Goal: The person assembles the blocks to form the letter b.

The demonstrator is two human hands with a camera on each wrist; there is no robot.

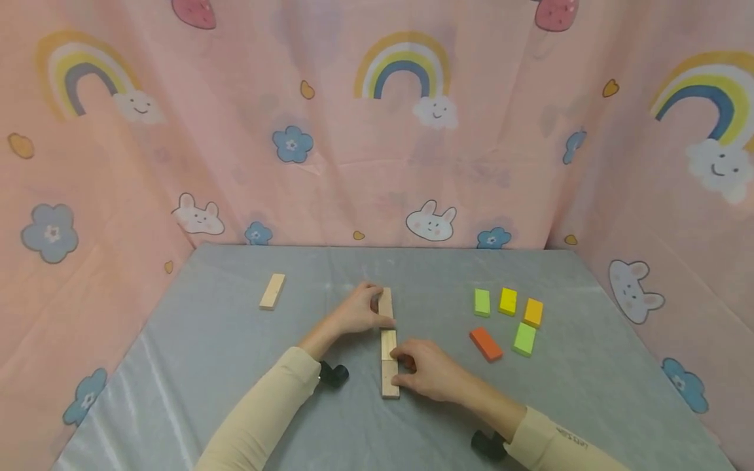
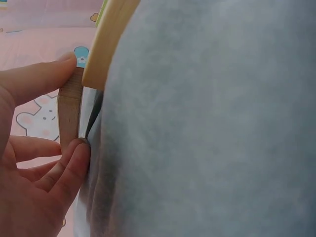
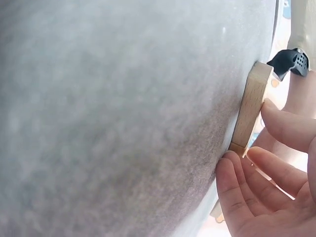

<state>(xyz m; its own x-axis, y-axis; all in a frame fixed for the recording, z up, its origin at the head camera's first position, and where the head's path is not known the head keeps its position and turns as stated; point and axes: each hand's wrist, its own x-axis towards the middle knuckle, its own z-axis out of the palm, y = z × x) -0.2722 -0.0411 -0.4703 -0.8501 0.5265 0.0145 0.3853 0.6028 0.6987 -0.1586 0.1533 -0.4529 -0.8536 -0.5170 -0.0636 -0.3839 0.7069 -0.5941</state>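
Observation:
Three plain wooden blocks lie in a line at mid-table: a far block [image 1: 385,304], a middle block [image 1: 389,345] and a near block [image 1: 390,379]. My left hand [image 1: 360,309] holds the far block lengthwise, thumb at its near end and fingers at its far end. In the left wrist view this block [image 2: 70,106] is between thumb and fingertips. My right hand [image 1: 434,371] touches the near pair from the right, with fingertips by their joint and the thumb on the near block [image 3: 252,101]. Its fingers are gently bent and not wrapped round either block.
Another wooden block [image 1: 272,292] lies at the back left. On the right are an orange-red block [image 1: 485,344], two green blocks, one at the front [image 1: 524,339], a yellow block [image 1: 508,301] and an orange block [image 1: 533,313]. A patterned pink curtain [image 1: 330,196] surrounds the grey table [image 1: 194,366].

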